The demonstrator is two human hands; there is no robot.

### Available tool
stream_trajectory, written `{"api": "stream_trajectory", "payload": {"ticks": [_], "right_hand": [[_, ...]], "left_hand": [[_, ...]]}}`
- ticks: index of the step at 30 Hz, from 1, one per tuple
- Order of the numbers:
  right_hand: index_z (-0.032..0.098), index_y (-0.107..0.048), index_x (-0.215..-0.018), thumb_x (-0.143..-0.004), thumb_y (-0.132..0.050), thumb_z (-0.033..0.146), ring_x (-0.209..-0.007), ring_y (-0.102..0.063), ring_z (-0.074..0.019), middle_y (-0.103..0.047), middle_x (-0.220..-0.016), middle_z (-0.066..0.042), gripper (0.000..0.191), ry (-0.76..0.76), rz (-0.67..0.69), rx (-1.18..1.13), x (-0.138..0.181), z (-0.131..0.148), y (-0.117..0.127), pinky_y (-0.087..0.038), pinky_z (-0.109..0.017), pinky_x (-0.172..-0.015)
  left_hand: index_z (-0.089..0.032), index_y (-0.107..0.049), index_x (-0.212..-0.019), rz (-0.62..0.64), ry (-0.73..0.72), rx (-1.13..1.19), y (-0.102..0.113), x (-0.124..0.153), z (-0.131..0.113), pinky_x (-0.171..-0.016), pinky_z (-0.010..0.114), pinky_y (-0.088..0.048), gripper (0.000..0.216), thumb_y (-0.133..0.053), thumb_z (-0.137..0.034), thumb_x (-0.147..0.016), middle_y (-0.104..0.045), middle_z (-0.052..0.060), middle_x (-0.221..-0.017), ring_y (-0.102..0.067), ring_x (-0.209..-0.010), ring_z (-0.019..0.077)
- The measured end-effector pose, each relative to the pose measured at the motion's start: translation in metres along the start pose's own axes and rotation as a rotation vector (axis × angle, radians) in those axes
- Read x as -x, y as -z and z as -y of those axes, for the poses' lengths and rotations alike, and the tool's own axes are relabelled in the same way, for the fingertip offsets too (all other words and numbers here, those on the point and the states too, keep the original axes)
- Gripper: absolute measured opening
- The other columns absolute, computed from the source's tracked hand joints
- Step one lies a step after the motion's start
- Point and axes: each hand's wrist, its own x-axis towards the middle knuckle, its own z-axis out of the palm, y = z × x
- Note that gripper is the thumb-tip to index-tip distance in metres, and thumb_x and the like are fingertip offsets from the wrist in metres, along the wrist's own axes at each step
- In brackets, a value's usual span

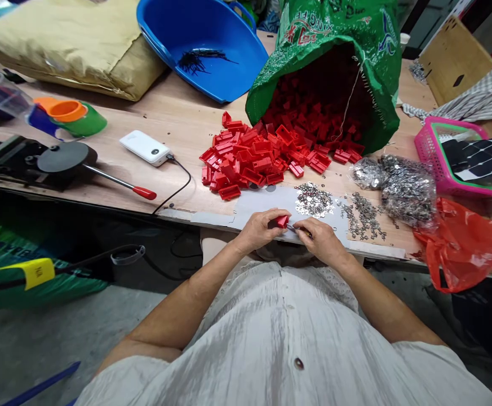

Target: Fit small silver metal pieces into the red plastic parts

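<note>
Head view: I see both hands meeting at the near edge of the tabletop (178, 118), over a pale sheet.
Left hand (258, 228): closed on a small red clip (282, 221), pinched between thumb and fingers.
Right hand (322, 239): fingertips pinched on a thin metal pin (293, 228), its tip at the clip.
Clip handling: I judge it light, stiff moulded plastic. It is best held by its flat sides, leaving the end toward the pin free.
Pin handling: I judge it tiny, hard and slick, so easy to drop. Pinch it near the back end.
Supply: a pile (254, 155) of the same red pieces spills from a green sack (334, 34) just beyond the hands. Loose metal bits (313, 200) lie between the two.
Writing: the sack carries red print. I read "XING", and the rest is folded away. A yellow tag (38, 272) at lower left is too small to read.
Elsewhere: blue tub (212, 39), power bank (146, 148) with cable, pink basket (427, 152), red bag (469, 242).
</note>
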Motion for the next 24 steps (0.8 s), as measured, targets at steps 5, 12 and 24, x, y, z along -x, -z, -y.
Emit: {"api": "stream_trajectory", "payload": {"ticks": [5, 12, 24], "right_hand": [[0.023, -0.067, -0.105, -0.093, -0.052, 0.019, -0.094, -0.064, -0.0208, -0.069, -0.1, -0.007, 0.02, 0.013, 0.01, 0.001, -0.002, -0.004, -0.001, -0.049, -0.037, -0.087], [0.023, -0.068, -0.101, -0.094, -0.051, 0.019, -0.091, -0.064, -0.021, -0.068, -0.096, -0.008, 0.019, -0.01, 0.022, 0.011, -0.003, -0.002, -0.002, -0.05, -0.035, -0.083], [0.019, -0.064, -0.098, -0.094, -0.047, 0.019, -0.09, -0.06, -0.0237, -0.065, -0.095, -0.011, 0.017, -0.174, 0.076, 0.184, -0.011, 0.021, -0.007, -0.046, -0.035, -0.077]], "left_hand": [[-0.02, -0.069, -0.109, 0.03, 0.008, 0.033, 0.002, -0.002, 0.002, -0.089, 0.032, -0.049, 0.035, -0.072, -0.026, -0.075, -0.072, 0.005, -0.104, -0.066, -0.095, 0.0204], [-0.022, -0.072, -0.103, 0.033, 0.037, 0.034, 0.006, -0.005, 0.004, -0.086, 0.031, -0.049, 0.033, -0.075, -0.027, -0.071, -0.075, 0.004, -0.1, -0.068, -0.091, 0.0211], [-0.021, -0.069, -0.099, 0.034, 0.004, 0.017, 0.004, -0.007, 0.001, -0.083, 0.03, -0.048, 0.028, -0.074, -0.024, -0.072, -0.074, 0.002, -0.095, -0.067, -0.087, 0.0193]]}}
